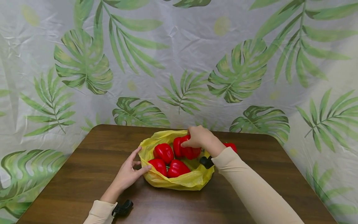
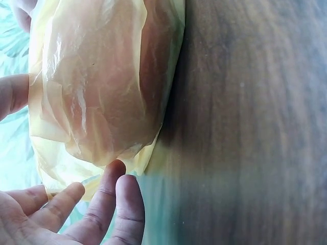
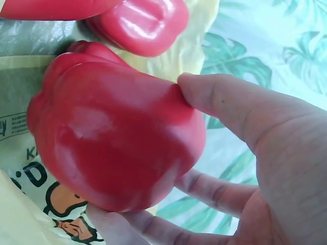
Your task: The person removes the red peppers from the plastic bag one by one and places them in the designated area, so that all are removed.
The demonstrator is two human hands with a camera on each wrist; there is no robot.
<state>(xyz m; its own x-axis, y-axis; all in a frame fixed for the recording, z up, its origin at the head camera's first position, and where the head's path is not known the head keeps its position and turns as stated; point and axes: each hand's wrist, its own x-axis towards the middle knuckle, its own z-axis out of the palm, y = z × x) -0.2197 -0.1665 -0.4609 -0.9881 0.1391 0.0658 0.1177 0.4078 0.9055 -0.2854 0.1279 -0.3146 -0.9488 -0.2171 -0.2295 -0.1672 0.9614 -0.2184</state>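
Observation:
My right hand [image 1: 202, 138] grips a red bell pepper [image 3: 117, 132] over the back right of a yellow plastic bag [image 1: 179, 185]. Its thumb lies on one side of the pepper, with the fingers around the other. Inside the open-mouthed bag are more red bell peppers, one at the back left [image 1: 163, 152], one at the front left [image 1: 157, 167] and one at the front [image 1: 178, 168]. My left hand [image 1: 127, 172] rests against the bag's left side, fingers spread and fairly straight, the thumb at the rim. Through the thin bag wall a reddish shape shows in the left wrist view.
Another red bell pepper [image 1: 230, 147] lies on the table to the right of the bag, partly hidden by my right arm. The brown wooden table [image 1: 84, 168] stands against a leaf-printed curtain [image 1: 184, 62]. A printed cartoon figure [image 3: 66, 199] shows on the bag.

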